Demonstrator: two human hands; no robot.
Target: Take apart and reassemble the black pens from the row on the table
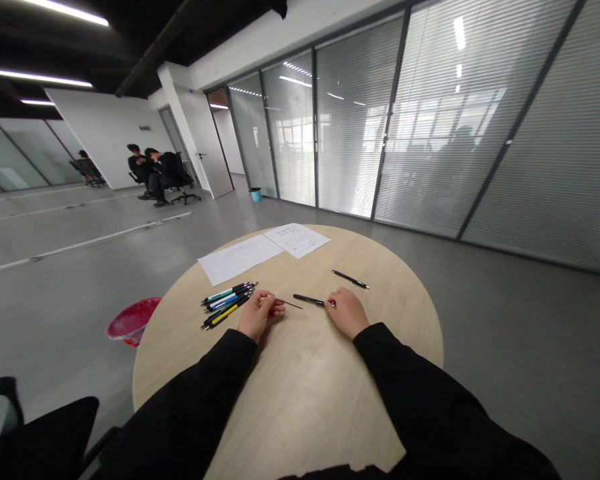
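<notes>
My left hand (261,316) is closed in a pinch on a thin dark pen refill (293,305), whose tip points right over the table. My right hand (349,313) has its fingers closed round one end of a black pen (307,299). The pen's other end points left, a short way from the refill. Beyond my right hand lies a second black pen (350,279), apart from it. Just left of my left hand is a pile of several pens (225,305) with white, green, blue and yellow parts.
The round wooden table (300,413) carries two sheets of paper, a blank-looking one (240,259) and a printed one (299,240), at its far side. A red bucket (133,323) stands on the floor at left, near a black chair (45,433). Seated people (163,173) are farther back.
</notes>
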